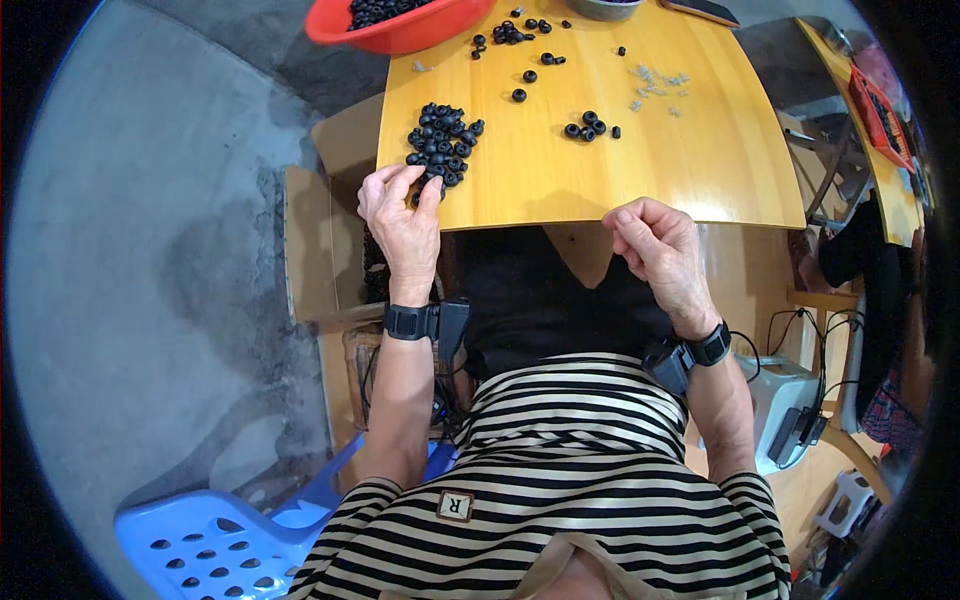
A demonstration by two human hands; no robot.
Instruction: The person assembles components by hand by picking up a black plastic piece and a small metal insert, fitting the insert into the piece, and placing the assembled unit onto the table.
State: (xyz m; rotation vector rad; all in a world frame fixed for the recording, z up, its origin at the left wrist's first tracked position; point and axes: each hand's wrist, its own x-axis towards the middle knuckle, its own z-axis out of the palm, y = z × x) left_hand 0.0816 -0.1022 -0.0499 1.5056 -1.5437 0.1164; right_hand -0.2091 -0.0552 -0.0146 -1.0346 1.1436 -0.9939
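Observation:
My left hand [402, 222] reaches over the table's near left edge. Its thumb and forefinger are apart and touch the near end of a pile of small black rounded parts [438, 140], perhaps rubber; some of those parts lie hidden under the fingers. At the table's front edge, well to the right, my right hand [658, 250] is closed, thumb pressed against the curled fingers. Whatever it may hold is hidden. A small cluster of similar black parts [588, 127] lies on the tabletop beyond it.
On the yellow wooden table [700, 160], more black parts [510, 34] lie scattered near a red basin [420, 28] filled with them. Pale scraps [655, 82] lie at right. A cardboard box [310, 240] stands beside the table, and a blue plastic chair [215, 540] at lower left.

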